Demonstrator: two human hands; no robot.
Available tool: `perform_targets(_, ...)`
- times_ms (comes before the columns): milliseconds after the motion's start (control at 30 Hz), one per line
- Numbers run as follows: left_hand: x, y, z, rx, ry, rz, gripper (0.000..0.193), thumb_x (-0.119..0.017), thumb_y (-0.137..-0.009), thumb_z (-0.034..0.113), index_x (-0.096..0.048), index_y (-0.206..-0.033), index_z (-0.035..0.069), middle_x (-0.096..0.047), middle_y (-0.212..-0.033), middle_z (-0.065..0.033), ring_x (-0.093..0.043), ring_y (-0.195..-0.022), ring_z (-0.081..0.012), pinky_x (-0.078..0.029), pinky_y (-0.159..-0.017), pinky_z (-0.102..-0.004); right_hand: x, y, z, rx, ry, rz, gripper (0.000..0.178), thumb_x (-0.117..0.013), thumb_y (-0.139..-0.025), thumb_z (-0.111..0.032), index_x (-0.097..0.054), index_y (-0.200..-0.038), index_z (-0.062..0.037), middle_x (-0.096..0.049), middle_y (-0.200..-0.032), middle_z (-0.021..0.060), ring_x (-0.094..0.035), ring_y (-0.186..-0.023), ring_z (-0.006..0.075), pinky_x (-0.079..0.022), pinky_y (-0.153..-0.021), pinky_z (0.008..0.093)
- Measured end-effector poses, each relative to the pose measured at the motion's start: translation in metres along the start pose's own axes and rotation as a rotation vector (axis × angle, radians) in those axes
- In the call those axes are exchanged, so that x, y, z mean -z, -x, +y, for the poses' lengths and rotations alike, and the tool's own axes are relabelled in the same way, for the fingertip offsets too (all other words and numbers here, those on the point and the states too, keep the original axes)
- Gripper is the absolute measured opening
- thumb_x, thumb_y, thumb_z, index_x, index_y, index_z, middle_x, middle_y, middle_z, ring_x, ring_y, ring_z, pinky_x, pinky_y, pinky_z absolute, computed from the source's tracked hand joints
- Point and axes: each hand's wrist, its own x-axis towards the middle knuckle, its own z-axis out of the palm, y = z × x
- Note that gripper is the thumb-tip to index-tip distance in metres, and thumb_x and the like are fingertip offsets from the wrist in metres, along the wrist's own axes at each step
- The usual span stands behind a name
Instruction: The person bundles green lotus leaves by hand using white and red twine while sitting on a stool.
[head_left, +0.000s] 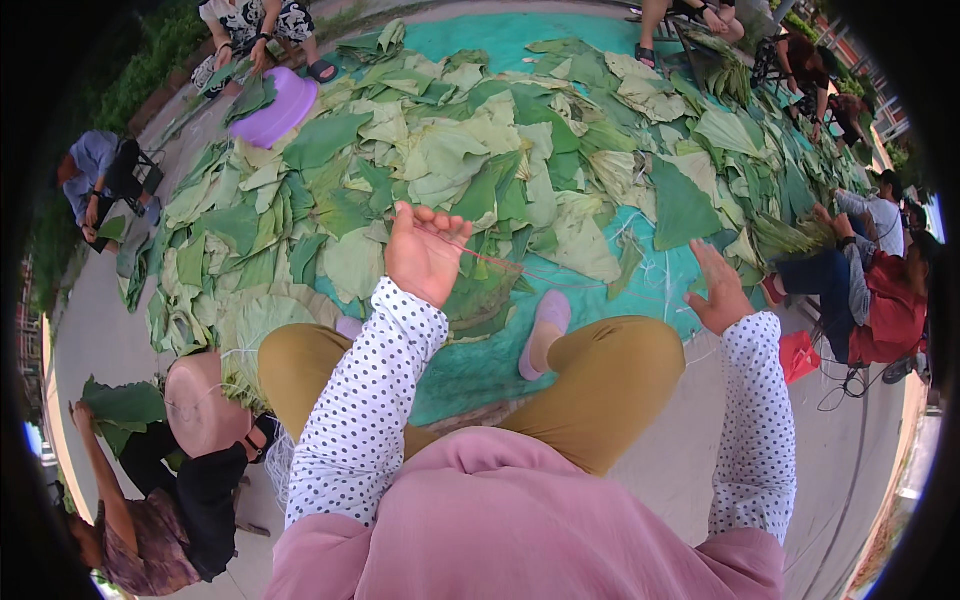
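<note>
My left hand is raised over the leaf pile, palm up, its fingers loosely curled. A thin reddish thread runs from it toward the right, above the leaves and the green sheet; the exact grip point is too fine to make out. Off to the right, my right hand hovers with fingers stretched out and thumb apart, holding nothing visible. Large flat green leaves, some pale and some darker, lie heaped in front of me. Closest to my right hand is a dark green leaf.
A green sheet lies beneath the leaves, with white strings on its right part. A purple basin stands far left, a pinkish tub near left. A red bag is at right. Several people sit around the heap handling leaves.
</note>
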Motion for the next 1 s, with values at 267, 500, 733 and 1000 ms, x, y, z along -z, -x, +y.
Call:
perform_targets(267, -0.023, 0.019, -0.078, 0.420, -0.531, -0.145, 0.065, -0.039, -0.098, 0.055, -0.044, -0.138, 0.005, -0.041, -0.141, -0.0136, -0.036, -0.130, -0.0241, -0.028, -0.107, -0.0429, -0.068, -0.086, -0.187, -0.032, -0.993, -0.276, 0.026, -0.054, -0.093, -0.013, -0.053, -0.117, -0.0008, -0.064, -0.094, 0.0195, -0.063, -0.085, 0.0363, -0.050, -0.073, 0.0425)
perform_targets(500, 0.128, -0.074, -0.026, 0.277, -0.731, 0.468, 0.081, -0.057, -0.088, 0.057, -0.032, -0.144, 0.004, -0.037, -0.145, -0.0167, -0.034, -0.132, -0.0283, -0.032, -0.106, -0.0467, -0.046, -0.101, -0.195, 0.159, -0.542, 0.044, 0.011, -0.053, -0.093, -0.012, -0.055, -0.094, -0.0014, -0.061, -0.081, 0.0186, -0.059, -0.070, 0.0396, -0.047, -0.060, 0.0465)
perform_targets(733, 0.270, -0.165, -0.006, 0.253, -1.285, 0.838, 0.101, -0.067, -0.080, 0.055, -0.022, -0.146, -0.006, -0.031, -0.148, -0.0252, -0.036, -0.134, -0.0378, -0.030, -0.111, -0.0364, -0.027, -0.088, -0.214, 0.220, -0.509, 0.007, 0.015, -0.062, -0.083, -0.005, -0.060, -0.097, -0.0037, -0.060, -0.075, 0.0126, -0.060, -0.063, 0.0311, -0.049, -0.056, 0.0423)
perform_targets(1000, 0.222, -0.213, -0.050, 0.477, -1.267, 0.994, 0.141, -0.083, -0.054, 0.063, -0.006, -0.146, -0.012, -0.018, -0.153, -0.0261, -0.023, -0.141, -0.0340, -0.017, -0.117, -0.0382, -0.029, -0.084, -0.214, 0.198, -0.406, -0.062, 0.020, -0.065, -0.079, -0.006, -0.063, -0.099, -0.0037, -0.057, -0.071, 0.0079, -0.059, -0.061, 0.0252, -0.047, -0.054, 0.0377)
